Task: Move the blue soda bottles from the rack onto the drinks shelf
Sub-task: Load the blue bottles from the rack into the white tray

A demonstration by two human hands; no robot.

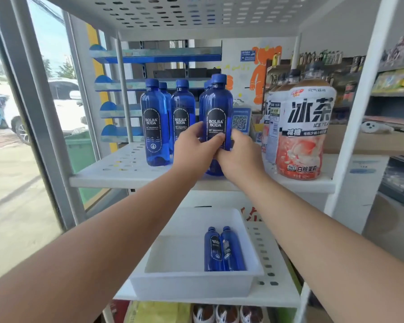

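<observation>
- Both hands hold one blue soda bottle (216,117) upright at the front of the drinks shelf (126,176).
- The left hand (196,148) wraps its fingers around one side, and the right hand (237,155) grips the other, likely to keep it from tipping.
- More blue bottles (155,127) stand in a neat group beside it.
- Two bottles (223,249) lie in the white tray (173,283) below, waiting.
- Big tea bottles (306,131) stand to the right.
</observation>
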